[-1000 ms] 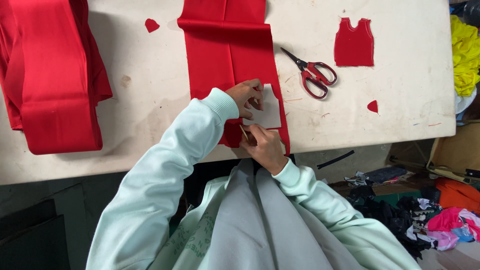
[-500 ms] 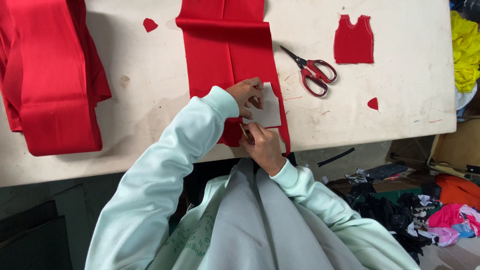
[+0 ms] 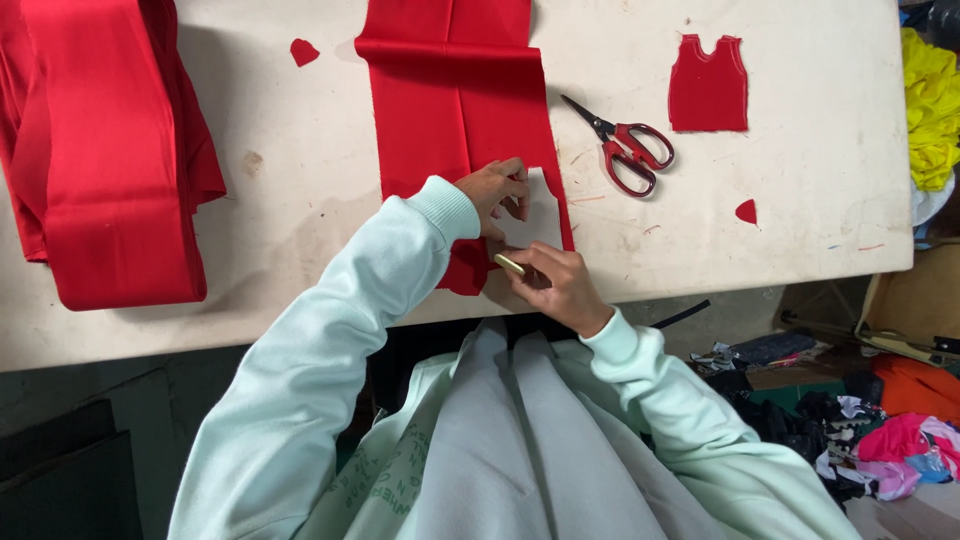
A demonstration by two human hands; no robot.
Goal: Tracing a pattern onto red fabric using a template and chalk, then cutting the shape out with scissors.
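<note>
Nearest us, our right hand (image 3: 560,285) pinches a small yellowish marker (image 3: 509,264) between thumb and fingers, its long axis slanting up toward the left, tip at the lower edge of a white paper pattern (image 3: 533,218); just beyond, our left hand (image 3: 495,190) presses that pattern flat with fingers spread onto a red fabric strip (image 3: 455,120), whose length runs away from us across the table (image 3: 280,230); farther right lie red-handled scissors (image 3: 625,150), blades pointing up-left, then a cut red vest-shaped piece (image 3: 708,85); far left sits folded red cloth (image 3: 110,150).
</note>
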